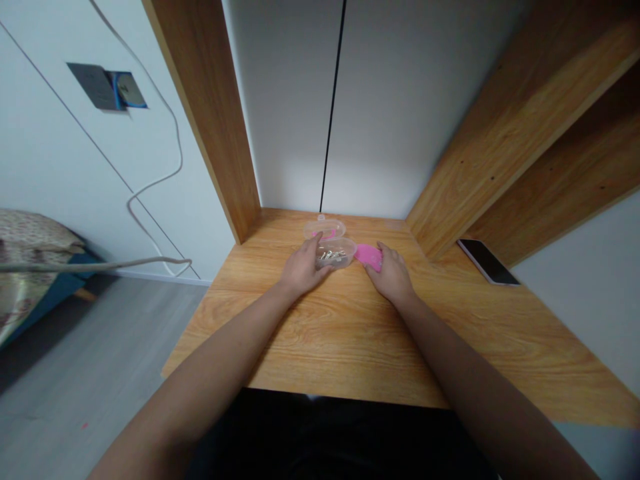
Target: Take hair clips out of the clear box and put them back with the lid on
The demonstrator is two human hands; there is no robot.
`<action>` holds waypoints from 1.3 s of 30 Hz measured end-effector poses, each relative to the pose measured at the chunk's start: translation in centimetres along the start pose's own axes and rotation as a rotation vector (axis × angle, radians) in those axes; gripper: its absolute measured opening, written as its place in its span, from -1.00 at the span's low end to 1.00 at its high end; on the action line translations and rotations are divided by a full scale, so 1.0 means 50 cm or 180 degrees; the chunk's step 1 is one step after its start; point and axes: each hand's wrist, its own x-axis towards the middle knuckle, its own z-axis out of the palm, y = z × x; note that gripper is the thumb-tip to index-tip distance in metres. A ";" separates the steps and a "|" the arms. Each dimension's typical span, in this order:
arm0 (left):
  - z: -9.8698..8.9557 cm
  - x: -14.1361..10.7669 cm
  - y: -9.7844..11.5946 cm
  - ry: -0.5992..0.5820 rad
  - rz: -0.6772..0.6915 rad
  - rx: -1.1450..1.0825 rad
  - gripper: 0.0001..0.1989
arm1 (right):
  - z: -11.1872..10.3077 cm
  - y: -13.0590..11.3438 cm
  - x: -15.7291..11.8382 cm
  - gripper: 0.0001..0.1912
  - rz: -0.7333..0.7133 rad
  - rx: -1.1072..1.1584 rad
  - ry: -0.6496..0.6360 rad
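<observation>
A clear plastic case (347, 245) lies open on the wooden desk, its lid (337, 229) folded back toward the wall. Several small metallic pieces (333, 256) rest in its base. My left hand (303, 267) grips the left end of the case, thumb and fingers around its side. On the right, my right hand (391, 272) holds a flat pink object (369, 256) between thumb and fingers, close against the right end of the case. What the pink object is, I cannot make out.
A dark-screened phone (487, 261) lies at the right by a wooden upright (470, 167). Another wooden panel (210, 120) stands at the left. A white cable (179, 133) hangs beside a wall socket (95, 85). The desk's front edge (345, 397) is near my body.
</observation>
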 end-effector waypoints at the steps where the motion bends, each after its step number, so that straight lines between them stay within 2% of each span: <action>1: 0.000 0.000 0.000 0.0000 -0.0001 -0.0002 -0.09 | 0.000 0.000 0.000 -0.29 0.0005 -0.0027 -0.0021; 10: -0.002 0.002 0.001 -0.0004 0.0023 -0.0017 -0.09 | -0.016 -0.014 -0.001 -0.26 0.0090 0.0009 0.0082; 24: -0.005 0.002 0.003 -0.0015 0.0040 -0.0046 -0.10 | -0.035 -0.028 -0.003 -0.36 0.0082 0.0165 0.0065; 33: -0.005 0.002 0.001 -0.0011 0.0059 -0.0070 -0.11 | -0.044 -0.041 -0.005 -0.59 -0.0032 0.0311 0.0298; 39: -0.003 0.001 0.002 0.0007 0.0061 -0.0052 -0.11 | -0.052 -0.050 -0.004 -0.63 -0.0146 0.0478 0.0364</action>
